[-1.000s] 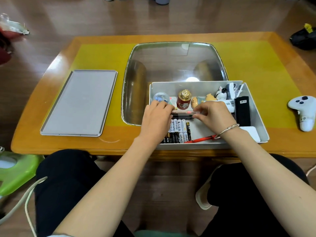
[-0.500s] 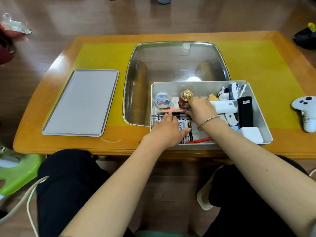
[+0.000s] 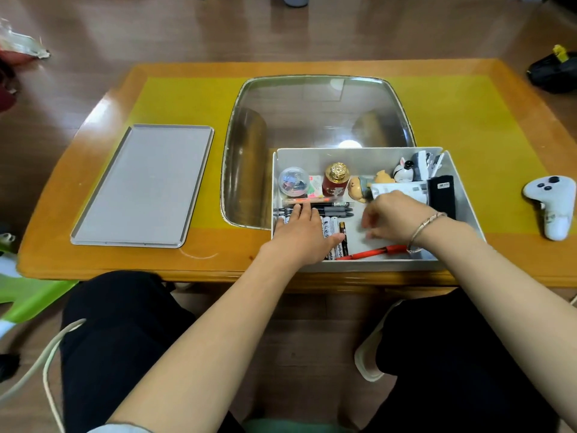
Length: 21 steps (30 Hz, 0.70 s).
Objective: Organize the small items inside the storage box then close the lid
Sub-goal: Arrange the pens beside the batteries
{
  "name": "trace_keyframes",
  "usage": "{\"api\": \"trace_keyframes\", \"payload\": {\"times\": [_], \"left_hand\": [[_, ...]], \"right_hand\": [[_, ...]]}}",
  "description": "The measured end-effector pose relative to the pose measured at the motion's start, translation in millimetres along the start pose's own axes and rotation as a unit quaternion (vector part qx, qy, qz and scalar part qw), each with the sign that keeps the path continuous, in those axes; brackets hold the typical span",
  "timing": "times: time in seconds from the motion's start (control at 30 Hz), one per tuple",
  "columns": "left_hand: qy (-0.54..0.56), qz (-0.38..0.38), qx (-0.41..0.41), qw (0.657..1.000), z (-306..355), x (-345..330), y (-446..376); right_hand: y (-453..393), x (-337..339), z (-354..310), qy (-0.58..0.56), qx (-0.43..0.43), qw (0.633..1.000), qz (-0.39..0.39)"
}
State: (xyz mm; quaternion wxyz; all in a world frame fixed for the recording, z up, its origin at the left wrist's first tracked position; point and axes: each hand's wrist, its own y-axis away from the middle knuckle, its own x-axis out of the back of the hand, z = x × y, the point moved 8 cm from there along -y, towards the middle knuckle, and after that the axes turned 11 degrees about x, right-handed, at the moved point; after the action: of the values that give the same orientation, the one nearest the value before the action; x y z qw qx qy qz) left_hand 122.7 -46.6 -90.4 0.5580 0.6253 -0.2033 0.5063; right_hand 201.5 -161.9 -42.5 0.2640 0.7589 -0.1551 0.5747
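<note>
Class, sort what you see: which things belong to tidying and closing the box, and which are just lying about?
Belongs to the job: storage box, lid, batteries, pens, red pen, left hand, right hand.

Lying about: white controller, green stool.

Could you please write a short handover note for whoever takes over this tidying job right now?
Left hand: flat on the batteries in the storage box, holding nothing.
Right hand: blurred, fingers curled over the box floor; whether it holds anything is unclear.
Done: pens lined up above the battery row; small items along the back wall.
Left: the red pen lies loose at the front edge; the lid lies on the table left of the box, not yet fitted.
</note>
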Motion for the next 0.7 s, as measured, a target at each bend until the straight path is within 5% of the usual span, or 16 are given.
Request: {"api": "trace_keyframes", "payload": {"times": [0.23, 0.43, 0.7], "left_hand": [[-0.006, -0.003, 0.021, 1.000, -3, -3, 0], [-0.008, 0.003, 0.023, 1.000, -2, -2, 0], [0.004, 0.010, 0.027, 1.000, -3, -2, 1]], "right_hand": [[5, -34, 7, -0.044, -0.019, 0.994, -0.099], [-6, -21, 5, -0.101, -0.070, 0.992, 0.030], [-25, -34, -7, -0.154, -0.107, 0.982, 0.027]]}}
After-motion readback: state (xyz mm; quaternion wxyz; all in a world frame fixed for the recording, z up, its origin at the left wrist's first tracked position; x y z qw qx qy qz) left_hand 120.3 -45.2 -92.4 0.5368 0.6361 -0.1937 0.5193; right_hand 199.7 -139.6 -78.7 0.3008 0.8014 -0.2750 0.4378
